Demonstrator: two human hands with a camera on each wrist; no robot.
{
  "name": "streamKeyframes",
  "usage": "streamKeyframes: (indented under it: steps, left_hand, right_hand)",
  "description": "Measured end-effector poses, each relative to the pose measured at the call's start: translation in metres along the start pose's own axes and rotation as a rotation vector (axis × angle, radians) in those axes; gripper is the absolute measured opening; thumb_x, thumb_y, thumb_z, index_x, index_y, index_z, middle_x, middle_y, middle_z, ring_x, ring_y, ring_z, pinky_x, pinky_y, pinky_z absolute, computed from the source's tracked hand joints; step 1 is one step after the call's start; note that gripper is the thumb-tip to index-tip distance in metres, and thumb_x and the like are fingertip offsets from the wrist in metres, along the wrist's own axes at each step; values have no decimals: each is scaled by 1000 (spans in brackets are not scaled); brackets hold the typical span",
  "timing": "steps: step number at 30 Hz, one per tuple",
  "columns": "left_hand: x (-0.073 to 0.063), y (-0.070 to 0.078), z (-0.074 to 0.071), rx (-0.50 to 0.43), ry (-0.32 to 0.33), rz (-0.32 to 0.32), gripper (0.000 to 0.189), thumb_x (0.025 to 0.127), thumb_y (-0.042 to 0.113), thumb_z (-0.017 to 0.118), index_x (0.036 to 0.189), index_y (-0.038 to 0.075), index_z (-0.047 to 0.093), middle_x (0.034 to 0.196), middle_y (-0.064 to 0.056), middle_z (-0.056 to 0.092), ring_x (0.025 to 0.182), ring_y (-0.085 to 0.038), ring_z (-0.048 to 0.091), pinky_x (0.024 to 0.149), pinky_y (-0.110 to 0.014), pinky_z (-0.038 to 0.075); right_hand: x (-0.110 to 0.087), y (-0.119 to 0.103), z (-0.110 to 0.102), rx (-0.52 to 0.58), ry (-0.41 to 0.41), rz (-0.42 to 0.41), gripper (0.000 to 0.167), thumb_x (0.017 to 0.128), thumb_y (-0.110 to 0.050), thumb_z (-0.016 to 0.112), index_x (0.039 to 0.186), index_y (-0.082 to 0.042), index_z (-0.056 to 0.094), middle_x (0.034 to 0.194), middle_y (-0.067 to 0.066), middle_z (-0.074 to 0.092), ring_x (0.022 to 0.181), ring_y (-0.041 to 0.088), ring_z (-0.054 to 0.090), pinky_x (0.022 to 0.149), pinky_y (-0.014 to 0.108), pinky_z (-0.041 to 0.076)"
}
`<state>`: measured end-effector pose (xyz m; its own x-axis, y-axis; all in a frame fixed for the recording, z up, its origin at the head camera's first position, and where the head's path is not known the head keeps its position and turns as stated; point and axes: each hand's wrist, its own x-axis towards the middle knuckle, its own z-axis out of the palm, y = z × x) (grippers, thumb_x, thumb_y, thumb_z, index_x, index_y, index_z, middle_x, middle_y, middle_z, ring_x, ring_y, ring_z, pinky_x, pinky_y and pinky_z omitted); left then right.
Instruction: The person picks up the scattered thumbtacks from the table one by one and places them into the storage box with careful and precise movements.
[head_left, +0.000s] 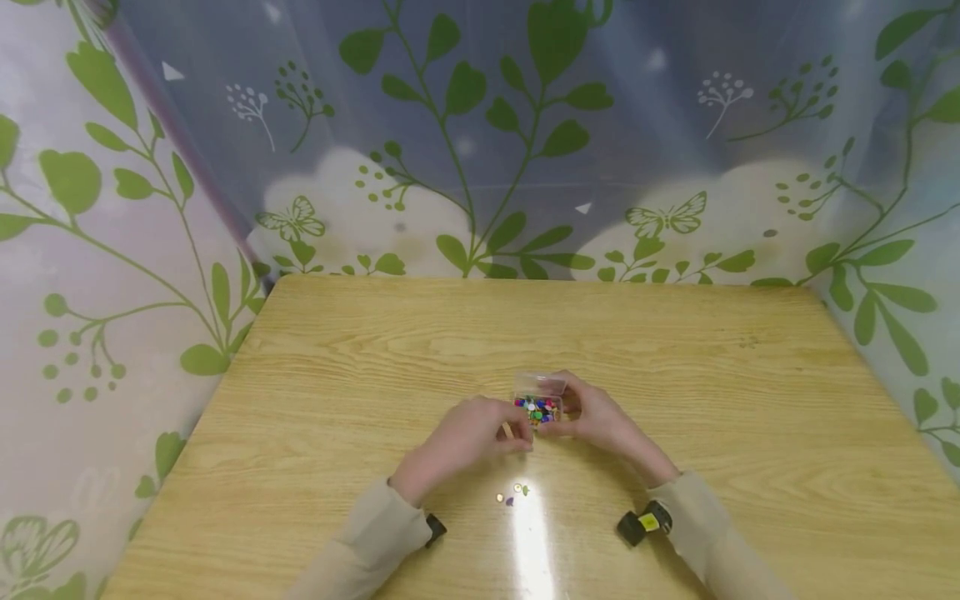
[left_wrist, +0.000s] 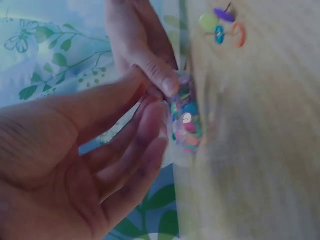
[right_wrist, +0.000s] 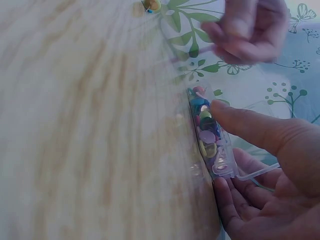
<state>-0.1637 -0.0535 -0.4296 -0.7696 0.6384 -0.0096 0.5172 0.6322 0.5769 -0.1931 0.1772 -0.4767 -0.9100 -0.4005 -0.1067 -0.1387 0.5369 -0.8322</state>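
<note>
In the head view a small clear plastic box [head_left: 539, 409] full of colourful thumbtacks [right_wrist: 207, 136] stands on the table with its lid [head_left: 542, 383] raised. My right hand [head_left: 592, 414] grips the box at its right end, thumb along the near side and fingers behind. The left hand [head_left: 480, 433] is at the box's near left corner, its thumb and fingers loosely bent; no tack shows between them. It appears blurred in the right wrist view. Several loose thumbtacks [head_left: 513, 495] lie nearer to me, among them a purple tack [left_wrist: 224, 14] and an orange-rimmed tack [left_wrist: 239, 35].
The wooden table [head_left: 360, 358] reaches back to a leaf-patterned curtain [head_left: 480, 150], with similar cloth at both sides. A bright glare streak [head_left: 531, 542] crosses the near part. Each wrist wears a black device, the right device [head_left: 641, 524] with a yellow label.
</note>
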Motion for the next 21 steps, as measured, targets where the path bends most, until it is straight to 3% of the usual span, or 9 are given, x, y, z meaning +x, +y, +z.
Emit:
streamKeyframes:
  steps: [4, 8, 17, 21]
  left_hand:
    - [-6, 1, 9, -52, -141, 17, 9, 87, 26, 80, 87, 23, 72, 82, 17, 69, 70, 6, 59, 69, -16, 49]
    - [-8, 2, 19, -63, -207, 10, 14, 83, 24, 84, 85, 22, 70, 75, 18, 66, 66, 6, 59, 68, -16, 49]
    - [-7, 3, 24, -2, -171, 25, 14, 86, 8, 74, 81, 20, 70, 73, 17, 62, 63, 4, 55, 64, -14, 47]
    - [-7, 2, 24, 15, -119, 1, 10, 93, 14, 71, 85, 20, 69, 75, 15, 63, 63, 3, 55, 64, -15, 47]
  right_hand:
    - [0, 0, 0, 5, 6, 13, 69, 80, -21, 87, 140, -15, 53, 129, 10, 64, 110, 28, 65, 91, 43, 55]
    - [0, 0, 0, 19, 1, 12, 68, 81, -19, 87, 139, -14, 53, 129, 11, 64, 111, 30, 65, 91, 43, 55]
    - [-1, 2, 0, 36, -6, 12, 68, 81, -20, 86, 139, -13, 53, 125, 11, 65, 108, 26, 66, 89, 40, 56]
    - [-1, 1, 0, 39, -7, 8, 68, 81, -20, 86, 140, -14, 53, 127, 10, 64, 108, 27, 65, 90, 41, 56]
